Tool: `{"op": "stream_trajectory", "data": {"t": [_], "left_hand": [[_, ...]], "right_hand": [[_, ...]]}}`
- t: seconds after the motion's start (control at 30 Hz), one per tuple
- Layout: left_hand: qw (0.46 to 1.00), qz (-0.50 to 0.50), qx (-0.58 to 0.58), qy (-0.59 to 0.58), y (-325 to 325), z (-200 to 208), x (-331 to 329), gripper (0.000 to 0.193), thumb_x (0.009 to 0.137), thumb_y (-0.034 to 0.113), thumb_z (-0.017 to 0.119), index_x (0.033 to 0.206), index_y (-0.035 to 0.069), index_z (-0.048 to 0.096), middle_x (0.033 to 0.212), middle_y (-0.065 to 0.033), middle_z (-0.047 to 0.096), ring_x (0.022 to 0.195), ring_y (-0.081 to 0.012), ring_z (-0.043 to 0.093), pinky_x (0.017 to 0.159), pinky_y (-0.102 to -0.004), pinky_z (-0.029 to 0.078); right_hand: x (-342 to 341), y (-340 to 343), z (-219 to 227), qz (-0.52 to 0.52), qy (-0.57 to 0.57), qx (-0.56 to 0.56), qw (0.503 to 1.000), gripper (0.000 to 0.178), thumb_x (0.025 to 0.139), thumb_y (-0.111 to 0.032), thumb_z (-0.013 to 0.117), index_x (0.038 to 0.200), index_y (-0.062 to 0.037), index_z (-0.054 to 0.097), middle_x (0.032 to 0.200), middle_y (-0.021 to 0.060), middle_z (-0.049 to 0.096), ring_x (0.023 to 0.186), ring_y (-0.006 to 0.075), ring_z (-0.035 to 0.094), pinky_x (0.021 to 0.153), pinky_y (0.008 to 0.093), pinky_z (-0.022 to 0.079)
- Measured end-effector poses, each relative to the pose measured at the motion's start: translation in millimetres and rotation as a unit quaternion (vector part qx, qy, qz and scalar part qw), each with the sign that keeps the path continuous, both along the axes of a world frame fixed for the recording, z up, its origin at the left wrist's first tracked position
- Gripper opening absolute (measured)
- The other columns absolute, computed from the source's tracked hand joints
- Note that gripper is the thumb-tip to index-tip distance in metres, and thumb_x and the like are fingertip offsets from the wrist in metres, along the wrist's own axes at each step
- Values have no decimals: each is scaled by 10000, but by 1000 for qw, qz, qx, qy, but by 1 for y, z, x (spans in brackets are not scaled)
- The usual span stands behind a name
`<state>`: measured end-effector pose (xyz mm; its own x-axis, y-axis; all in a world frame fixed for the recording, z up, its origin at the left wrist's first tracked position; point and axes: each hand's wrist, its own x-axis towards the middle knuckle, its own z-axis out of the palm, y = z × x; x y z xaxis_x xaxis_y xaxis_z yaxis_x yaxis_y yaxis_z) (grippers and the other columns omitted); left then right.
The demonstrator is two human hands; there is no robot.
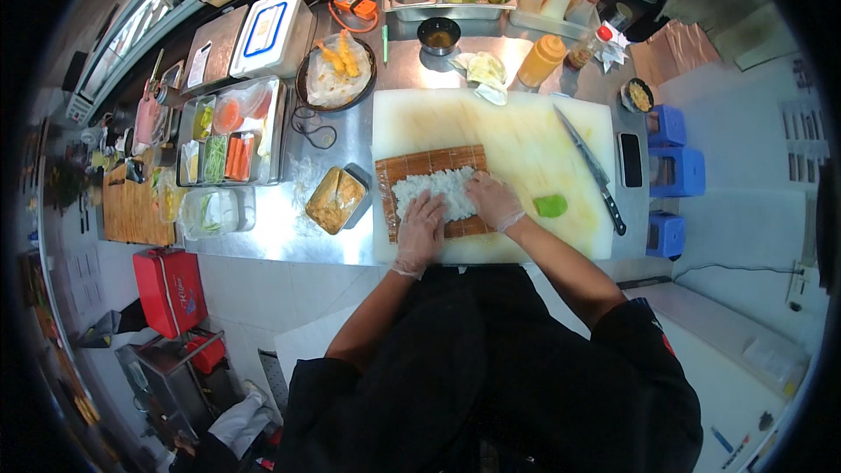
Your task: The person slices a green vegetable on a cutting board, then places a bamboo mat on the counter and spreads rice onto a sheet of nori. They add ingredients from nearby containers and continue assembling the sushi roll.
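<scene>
Steel counter (263,228), kitchen: holding a pale cutting board (526,140), with a bamboo mat (420,164) lying on it. White rice (434,188) is sitting on the mat. Left hand (420,232) and right hand (493,200), gloved, are pressing flat on the rice, fingers apparently spread, gripping nothing. Knife (591,166) is lying at right; ingredient trays (229,131) at left.

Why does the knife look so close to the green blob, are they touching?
Apart. The head view shows bare cutting board between the knife and the green blob.
</scene>
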<state>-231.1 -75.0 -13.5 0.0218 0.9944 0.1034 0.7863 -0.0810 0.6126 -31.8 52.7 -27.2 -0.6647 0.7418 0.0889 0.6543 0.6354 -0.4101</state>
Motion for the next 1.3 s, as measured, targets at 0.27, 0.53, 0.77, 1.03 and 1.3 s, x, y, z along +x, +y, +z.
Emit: {"op": "stream_trajectory", "data": {"t": [0.27,0.53,0.77,1.03,1.3], "left_hand": [[997,8,4,-71,-8,4,-16,326,928,82,719,1253,57,736,1422,-132,671,1416,-369,566,1220,-518,419],[992,-15,-24,-123,6,23,-37,302,928,104,718,1225,56,740,1307,-138,700,1278,-359,633,1097,-479,506],[997,-63,-37,-32,41,22,-40,263,929,220,749,1163,103,768,1179,-81,708,1146,-315,633,960,-464,526],[998,-64,-16,15,25,7,-32,232,912,210,749,1134,155,785,1221,-18,701,1179,-282,617,958,-462,517],[994,-98,-39,32,5,19,-33,629,975,198,678,1540,-9,494,1643,-187,453,1566,-398,369,1280,-538,300]], "right_hand": [[-14,-16,12,-146,39,-26,988,96,906,-54,683,997,-24,684,855,188,731,775,390,734,703,506,585],[-25,-13,45,-162,159,-171,959,50,889,-37,695,933,-17,705,815,201,699,821,408,695,767,509,553],[-35,-24,36,28,139,20,990,93,916,-62,704,969,-8,758,915,171,752,867,400,721,807,500,571],[-29,15,20,-26,76,-259,963,195,946,-110,727,1108,-5,758,1012,192,739,925,409,706,829,485,573],[-21,-42,20,10,22,1,1000,394,905,-102,745,1273,36,713,1356,247,657,1202,433,644,1002,511,536]]}}
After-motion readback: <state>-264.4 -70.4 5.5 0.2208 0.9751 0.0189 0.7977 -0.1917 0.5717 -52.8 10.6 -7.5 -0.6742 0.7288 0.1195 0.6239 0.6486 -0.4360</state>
